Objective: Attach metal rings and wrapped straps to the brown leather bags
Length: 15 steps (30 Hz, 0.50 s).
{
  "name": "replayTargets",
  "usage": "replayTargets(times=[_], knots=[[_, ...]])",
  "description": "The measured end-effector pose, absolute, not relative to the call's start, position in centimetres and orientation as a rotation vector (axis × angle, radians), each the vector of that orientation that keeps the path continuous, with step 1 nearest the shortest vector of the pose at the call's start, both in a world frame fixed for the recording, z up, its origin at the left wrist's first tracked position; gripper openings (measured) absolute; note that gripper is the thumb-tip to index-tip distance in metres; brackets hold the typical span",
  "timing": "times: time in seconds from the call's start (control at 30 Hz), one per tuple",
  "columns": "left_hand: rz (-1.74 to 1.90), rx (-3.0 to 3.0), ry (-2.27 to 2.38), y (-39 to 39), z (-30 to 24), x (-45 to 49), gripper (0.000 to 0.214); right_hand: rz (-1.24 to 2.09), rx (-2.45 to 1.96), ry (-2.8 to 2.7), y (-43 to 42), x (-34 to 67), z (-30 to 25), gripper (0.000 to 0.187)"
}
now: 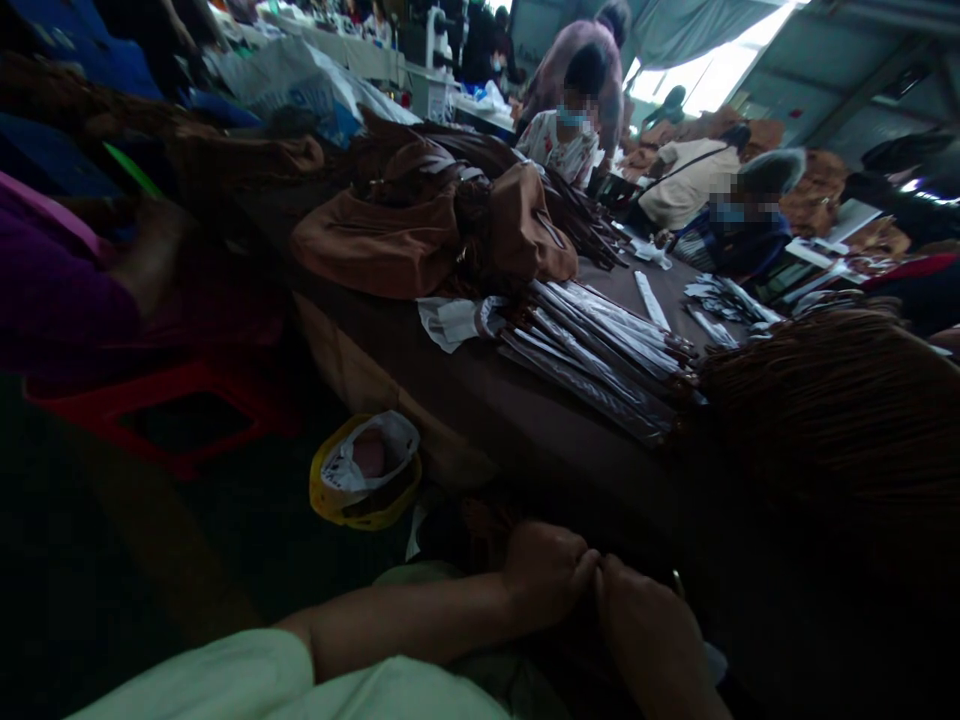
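Low in front of me, close to the table's near edge, my left hand [549, 572] and my right hand [643, 612] meet at the fingertips. Both are closed, thumbs and fingers pressed together. Whatever they pinch is too dark and small to make out. On the dark table [450, 385] above them lies a bundle of straps [592, 350] in clear and white wrapping. To the right rises a big heap of thin brown cords [832, 400]. Brown bags [382, 240] are piled farther up the table.
A yellow basket [319, 490] with a white plastic liner stands on the floor left of the table. Beside it is a red stool [172, 400], where a person in a purple sleeve [60, 280] sits. Several other people work across the table.
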<state>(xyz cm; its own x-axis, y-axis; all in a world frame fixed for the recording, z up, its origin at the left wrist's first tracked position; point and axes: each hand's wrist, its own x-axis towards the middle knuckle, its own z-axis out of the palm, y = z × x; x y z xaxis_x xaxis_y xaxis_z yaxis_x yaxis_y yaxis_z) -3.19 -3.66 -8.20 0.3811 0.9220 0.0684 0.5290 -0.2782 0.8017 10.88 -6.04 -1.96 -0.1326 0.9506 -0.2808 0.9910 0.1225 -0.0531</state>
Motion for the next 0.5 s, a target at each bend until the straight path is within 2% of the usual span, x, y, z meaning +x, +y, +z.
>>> replayTargets(times=[0.03,0.1,0.23,0.37,0.43,0.5], knots=[[0.755,1.934,1.225,-3.6,-8.2,-3.4,0.035,-0.303,1.957,2.212,-6.2,10.7,-1.8,0.030],[0.878,1.890,1.106,-3.4,-8.2,-4.1,0.040,-0.562,2.026,2.231,-5.8,10.9,-1.1,0.031],[1.093,1.746,0.842,-3.1,-7.5,-5.3,0.049,-1.531,1.966,2.056,-4.6,12.7,-0.1,0.045],[1.102,1.627,0.724,-3.4,-6.9,-5.5,0.053,-2.535,1.785,1.525,-5.1,13.3,-1.6,0.048],[1.068,1.588,0.721,-3.6,-6.8,-5.7,0.053,-2.697,1.763,1.383,-5.5,13.1,-2.5,0.047],[1.044,1.567,0.757,-3.7,-6.7,-5.8,0.050,-2.577,1.774,1.470,-5.4,12.8,-2.7,0.045]])
